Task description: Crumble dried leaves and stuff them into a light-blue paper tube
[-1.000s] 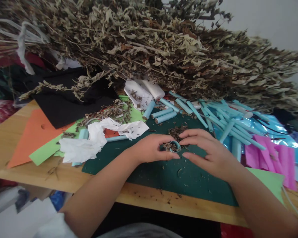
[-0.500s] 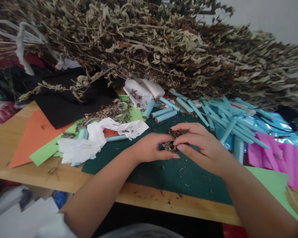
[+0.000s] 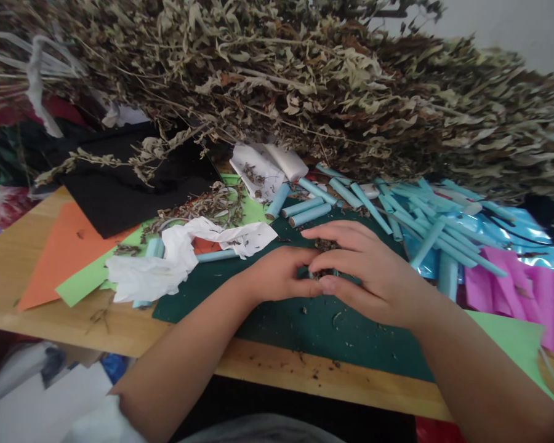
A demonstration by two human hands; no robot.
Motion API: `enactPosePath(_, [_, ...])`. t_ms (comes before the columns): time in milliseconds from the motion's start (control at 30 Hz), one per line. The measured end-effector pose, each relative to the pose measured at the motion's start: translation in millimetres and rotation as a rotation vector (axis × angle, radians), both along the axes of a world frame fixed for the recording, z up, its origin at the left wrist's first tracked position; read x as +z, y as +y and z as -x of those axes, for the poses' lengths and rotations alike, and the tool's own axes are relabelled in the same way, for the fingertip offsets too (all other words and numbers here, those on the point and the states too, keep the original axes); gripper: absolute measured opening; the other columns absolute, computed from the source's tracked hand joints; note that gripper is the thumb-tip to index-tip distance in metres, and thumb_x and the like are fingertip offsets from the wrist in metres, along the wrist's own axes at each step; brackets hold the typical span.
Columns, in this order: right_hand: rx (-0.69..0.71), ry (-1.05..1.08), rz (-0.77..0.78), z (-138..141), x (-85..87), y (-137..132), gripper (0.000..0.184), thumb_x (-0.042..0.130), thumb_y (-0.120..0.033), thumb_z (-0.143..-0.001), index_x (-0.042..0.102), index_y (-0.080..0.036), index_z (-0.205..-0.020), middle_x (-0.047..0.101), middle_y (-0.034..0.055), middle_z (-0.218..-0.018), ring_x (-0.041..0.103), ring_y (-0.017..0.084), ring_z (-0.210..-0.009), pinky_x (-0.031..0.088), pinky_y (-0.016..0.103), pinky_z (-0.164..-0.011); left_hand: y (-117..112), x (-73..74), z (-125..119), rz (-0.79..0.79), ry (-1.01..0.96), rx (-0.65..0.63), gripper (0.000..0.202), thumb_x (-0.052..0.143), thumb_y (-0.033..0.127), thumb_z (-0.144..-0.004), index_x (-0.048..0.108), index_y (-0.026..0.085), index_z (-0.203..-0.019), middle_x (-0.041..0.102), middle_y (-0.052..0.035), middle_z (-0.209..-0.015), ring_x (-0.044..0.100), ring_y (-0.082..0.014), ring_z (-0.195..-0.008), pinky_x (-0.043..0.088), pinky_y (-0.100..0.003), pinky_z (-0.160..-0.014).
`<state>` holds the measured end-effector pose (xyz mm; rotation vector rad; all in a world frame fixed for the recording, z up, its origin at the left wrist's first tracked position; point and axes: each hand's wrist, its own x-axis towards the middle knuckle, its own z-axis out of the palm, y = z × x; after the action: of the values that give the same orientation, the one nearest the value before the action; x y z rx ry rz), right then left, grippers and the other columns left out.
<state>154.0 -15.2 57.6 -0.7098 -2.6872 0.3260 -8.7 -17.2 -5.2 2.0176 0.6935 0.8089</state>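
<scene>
Crumbled dried leaves (image 3: 325, 272) lie between my two hands, over a dark green mat (image 3: 277, 326). My left hand (image 3: 281, 275) is curled around them from the left, thumb below and index finger above. My right hand (image 3: 369, 264) arches over from the right, its fingertips pressed into the leaves and meeting the left fingers. A little pale blue shows among the leaves, but the fingers hide what it is. Just beyond the hands are several light blue paper tubes (image 3: 310, 215), some with dark filling at their ends.
A large heap of dried leafy stems (image 3: 277, 80) spans the back. Crumpled white tissue (image 3: 166, 271), orange paper (image 3: 69, 252) and a black sheet (image 3: 133, 184) are on the left. To the right lie piled blue tubes (image 3: 443, 237), pink paper (image 3: 503, 283) and green paper (image 3: 508, 338).
My right hand has shifted slightly left and its fingers have closed further over the leaves. My left hand has drawn its fingertips back slightly. The view has moved slightly.
</scene>
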Motion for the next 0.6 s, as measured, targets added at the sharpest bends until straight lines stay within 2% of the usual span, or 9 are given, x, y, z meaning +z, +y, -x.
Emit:
enactPosePath(167, [0.002, 0.068, -0.033, 2.3, -2.2, -0.2, 0.013, 0.046, -0.018, -0.074, 0.058, -0.017, -0.069, 0.056, 0.0087, -0.1, 0.047, 0.02, -0.094, 0.037, 0.037, -0.08, -0.5, 0.8, 0.1, 0.019, 0.001, 0.002, 0.022, 0.052, 0.03, -0.072, 0.056, 0.012, -0.084, 0.06, -0.0037, -0.083, 0.054, -0.0144, -0.077, 0.04, -0.021, -0.066])
enactPosePath(267, [0.027, 0.141, -0.079, -1.0, -3.9, -0.3, 0.015, 0.045, -0.016, -0.074, 0.055, -0.017, -0.063, 0.06, 0.0059, -0.08, 0.052, 0.015, -0.074, 0.04, 0.034, -0.071, -0.4, 2.6, 0.2, 0.018, 0.009, -0.005, 0.026, 0.054, 0.034, -0.071, 0.056, 0.013, -0.086, 0.059, -0.0026, -0.081, 0.053, -0.0137, -0.075, 0.04, -0.021, -0.064])
enactPosePath(367, [0.025, 0.2, -0.139, -6.0, -4.5, -0.6, 0.018, 0.045, -0.015, -0.074, 0.052, -0.017, -0.058, 0.056, 0.0026, -0.061, 0.048, 0.013, -0.059, 0.039, 0.031, -0.062, -0.3, 4.6, -0.2, 0.028, 0.021, -0.012, 0.028, 0.054, 0.038, -0.07, 0.056, 0.013, -0.083, 0.058, -0.0009, -0.072, 0.052, -0.0125, -0.07, 0.039, -0.02, -0.062])
enactPosePath(433, [0.019, 0.228, -0.146, -7.0, -4.3, -0.9, 0.015, 0.046, -0.018, -0.075, 0.054, -0.017, -0.062, 0.056, 0.004, -0.065, 0.049, 0.014, -0.063, 0.04, 0.031, -0.062, -0.3, 4.6, -0.4, 0.03, 0.014, -0.01, 0.027, 0.055, 0.037, -0.07, 0.056, 0.013, -0.083, 0.057, -0.0006, -0.072, 0.051, -0.0119, -0.068, 0.039, -0.02, -0.062])
enactPosePath(500, [0.003, 0.19, -0.118, -5.1, -3.8, -1.3, 0.013, 0.047, -0.025, -0.075, 0.057, -0.017, -0.076, 0.058, 0.0078, -0.084, 0.051, 0.018, -0.078, 0.04, 0.035, -0.07, -0.1, 3.4, -0.3, 0.033, 0.011, -0.003, 0.026, 0.055, 0.034, -0.071, 0.056, 0.013, -0.086, 0.058, -0.0016, -0.075, 0.052, -0.012, -0.068, 0.039, -0.021, -0.062])
enactPosePath(600, [-0.041, 0.026, -0.054, 0.1, -3.5, -1.7, 0.026, 0.051, -0.034, -0.074, 0.057, -0.022, -0.096, 0.05, 0.0096, -0.11, 0.043, 0.024, -0.1, 0.035, 0.042, -0.083, 0.2, 1.2, 0.0, 0.06, -0.02, -0.012, 0.024, 0.054, 0.032, -0.071, 0.056, 0.012, -0.084, 0.059, -0.0032, -0.077, 0.053, -0.0132, -0.069, 0.041, -0.023, -0.064])
